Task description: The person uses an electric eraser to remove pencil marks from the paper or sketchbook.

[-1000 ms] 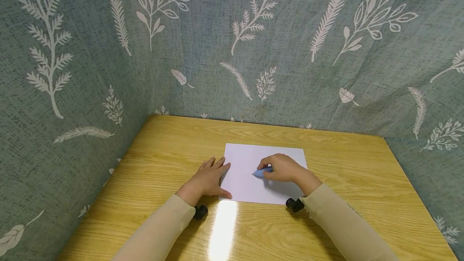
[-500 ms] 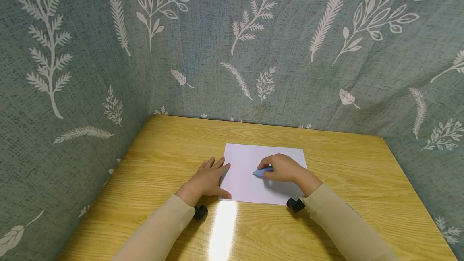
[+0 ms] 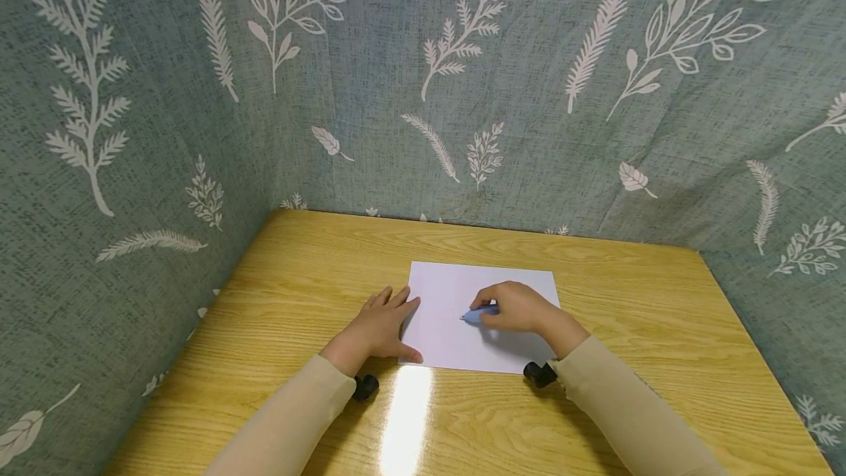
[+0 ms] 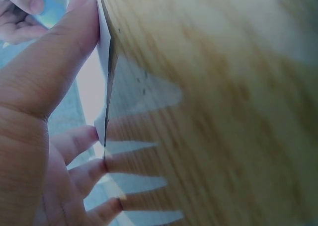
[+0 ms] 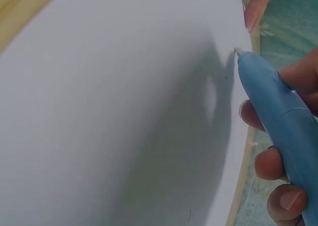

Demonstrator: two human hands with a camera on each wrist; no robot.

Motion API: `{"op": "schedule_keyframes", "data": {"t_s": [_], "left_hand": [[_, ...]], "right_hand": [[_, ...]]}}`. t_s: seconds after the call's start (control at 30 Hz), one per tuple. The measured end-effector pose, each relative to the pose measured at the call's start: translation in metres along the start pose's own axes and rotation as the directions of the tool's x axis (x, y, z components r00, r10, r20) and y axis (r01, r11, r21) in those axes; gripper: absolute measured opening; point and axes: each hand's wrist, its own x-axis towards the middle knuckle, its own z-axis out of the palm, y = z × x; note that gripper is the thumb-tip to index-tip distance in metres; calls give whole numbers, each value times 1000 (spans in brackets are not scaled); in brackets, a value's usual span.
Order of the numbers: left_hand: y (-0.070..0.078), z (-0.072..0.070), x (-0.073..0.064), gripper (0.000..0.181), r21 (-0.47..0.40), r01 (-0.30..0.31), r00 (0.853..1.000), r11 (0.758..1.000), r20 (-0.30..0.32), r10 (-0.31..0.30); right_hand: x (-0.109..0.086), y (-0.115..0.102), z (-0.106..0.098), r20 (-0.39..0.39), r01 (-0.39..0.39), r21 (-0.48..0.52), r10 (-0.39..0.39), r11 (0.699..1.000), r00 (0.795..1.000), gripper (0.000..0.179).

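A white sheet of paper [image 3: 441, 286] lies on the wooden table. On its left edge rests my left hand [image 3: 378, 327], fingers spread, thumb near the front corner. The left wrist view shows the paper's edge [image 4: 103, 77] bent slightly up beside the thumb. My right hand [image 3: 522, 307] grips a thick, light-blue, pen-shaped electric eraser [image 3: 480, 314] over the middle of the sheet. In the right wrist view the eraser [image 5: 278, 107] slants with its narrow pale tip [image 5: 237, 50] close over the paper. A few tiny dark marks [image 5: 189, 216] show on the sheet.
The yellow wood-grain table [image 3: 330, 255] extends around the sheet, with a bright light reflection [image 3: 406, 417] at the front. Grey-green leaf-patterned cloth [image 3: 383, 79] hangs behind and on both sides. Black wrist cameras [image 3: 366, 388] sit by the sleeves.
Almost nothing differs. The right hand and the eraser show only a very slight shift; the left hand and the paper stay in place.
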Motion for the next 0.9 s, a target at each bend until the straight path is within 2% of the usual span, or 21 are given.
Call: {"op": "schedule_keyframes", "data": {"t_s": [0.9], "left_hand": [[3, -3, -3, 107, -7, 2, 1000, 1000, 3, -2]], "right_hand": [[0, -2, 0, -8, 3, -3, -3, 1000, 1000, 20]]}}
